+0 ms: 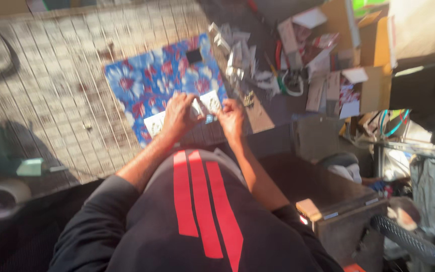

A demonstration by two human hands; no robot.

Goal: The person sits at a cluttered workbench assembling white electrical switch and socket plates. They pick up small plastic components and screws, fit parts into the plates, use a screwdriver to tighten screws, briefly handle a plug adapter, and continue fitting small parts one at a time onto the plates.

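Holding a small white packet (203,105) over the flowered cloth (152,80).
We pinch it with both grips, left hand (179,117) and right hand (231,120) closed on its edges.

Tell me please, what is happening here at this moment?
A person in a black shirt with red stripes looks down at both hands. The left hand and the right hand together hold a small white packet above a blue flowered cloth spread on the tiled floor. More small packets, tools and open cardboard boxes lie to the right. The picture is blurred, so finer detail is unclear.
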